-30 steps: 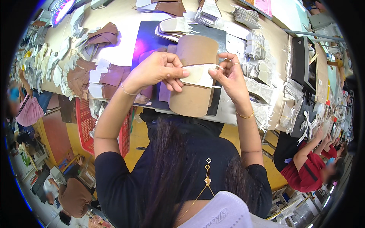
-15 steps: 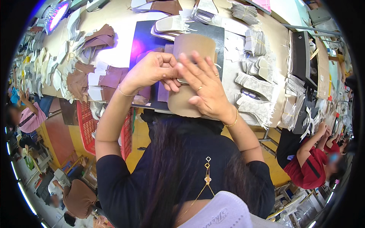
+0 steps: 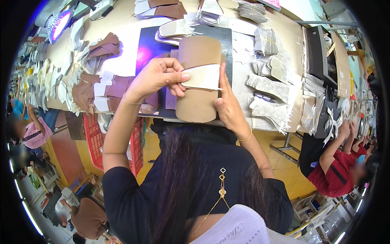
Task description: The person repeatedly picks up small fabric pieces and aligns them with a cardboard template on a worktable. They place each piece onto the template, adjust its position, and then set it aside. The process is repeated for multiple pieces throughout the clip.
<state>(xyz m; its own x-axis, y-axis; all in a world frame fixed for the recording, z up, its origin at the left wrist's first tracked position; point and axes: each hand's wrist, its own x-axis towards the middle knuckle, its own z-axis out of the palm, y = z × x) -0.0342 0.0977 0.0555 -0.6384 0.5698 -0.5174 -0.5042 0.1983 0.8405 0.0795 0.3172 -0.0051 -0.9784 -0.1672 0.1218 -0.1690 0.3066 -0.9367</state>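
A brown, rounded block [image 3: 197, 106] stands lengthwise before me on a black board [image 3: 227, 38]. Across its curved top lies a cream cut piece [image 3: 204, 76] of leather-like material, with a brown edge showing along its borders. My left hand [image 3: 162, 78] pinches the narrow left end of this piece between thumb and fingers. At the wider right end, my right hand [image 3: 230, 99] rests against the side of the block, fingers stretched out and thumb apart, gripping nothing. Its fingertips are beside the piece's frayed edge.
Stacks of pale cut pieces [image 3: 268, 106] lie to the right, brown pieces [image 3: 118, 87] to the left. A lit lamp [image 3: 61, 25] stands far left, a black box [image 3: 321, 57] far right. Below the table is a red basket [image 3: 94, 140]. Other people sit on both sides.
My right hand has moved off the top of the block to its right side, uncovering the cream piece. My left hand keeps its pinch. The whole view has shifted slightly.
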